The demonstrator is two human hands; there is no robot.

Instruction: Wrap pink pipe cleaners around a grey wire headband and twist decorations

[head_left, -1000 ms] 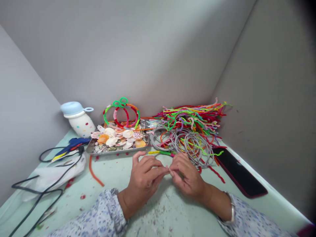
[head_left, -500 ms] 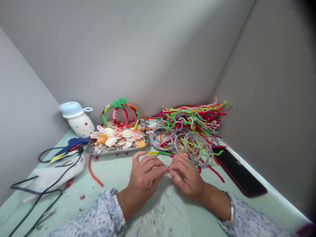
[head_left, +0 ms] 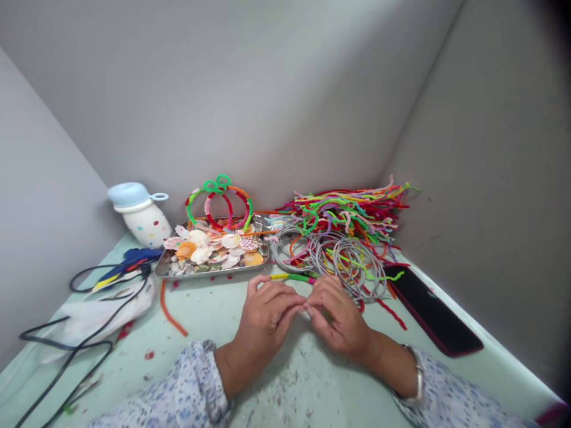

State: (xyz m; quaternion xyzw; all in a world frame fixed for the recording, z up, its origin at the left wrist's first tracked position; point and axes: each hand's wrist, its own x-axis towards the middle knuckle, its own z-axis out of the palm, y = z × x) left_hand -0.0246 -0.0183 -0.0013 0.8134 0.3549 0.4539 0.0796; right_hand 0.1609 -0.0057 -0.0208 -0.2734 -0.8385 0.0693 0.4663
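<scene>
My left hand (head_left: 264, 318) and my right hand (head_left: 335, 316) rest on the pale green table (head_left: 209, 333), fingertips pinched together and meeting in the middle. Both pinch something too small to make out. Just beyond my fingers lies a yellow, green and pink pipe cleaner (head_left: 292, 277). A pile of grey wire rings (head_left: 345, 258) sits right behind my right hand. Colourful pipe cleaners (head_left: 352, 211) are heaped against the back wall.
A metal tray of seashells (head_left: 214, 252) stands behind my left hand, with wrapped hoops (head_left: 219, 202) leaning at its back. A white jar with a blue lid (head_left: 140, 217), a blue glue gun (head_left: 127, 264) with black cord and a plastic bag lie left. A dark phone (head_left: 430, 309) lies right.
My left hand has shifted slightly right and its fingers have curled closer toward the pinch. My right hand has stayed put.
</scene>
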